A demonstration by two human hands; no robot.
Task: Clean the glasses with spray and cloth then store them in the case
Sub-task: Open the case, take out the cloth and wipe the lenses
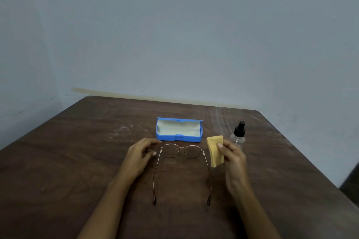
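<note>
Head view, items listed largest first.

1. Dark brown wooden worktop [77,161]: carries every item; pale scuff marks across its far half.
2. Blue rectangular hard plastic case [179,137]: stands at the far centre with its lid up and pale lining showing, probably left open so the last step needs no extra move.
3. Thin gold-wire round-lens glasses [182,148]: lie on the worktop just in front of the case, lenses towards it, temples unfolded and pointing back at the person, between the two hands.
4. Folded yellow cloth [213,153]: held off the worktop just right of the glasses, apparently ready for wiping.
5. Small clear spray bottle with black pump cap [238,137]: stands upright right of the case, behind the cloth, untouched.

Hands.
- Left hand [138,158]: fingers loosely spread and gently curved, holding nothing, hovering just beside the left hinge; contact cannot be told. It looks poised to pick up the frame.
- Right hand [233,159]: thumb and fingers pinch the yellow cloth by its upper edge.
</note>
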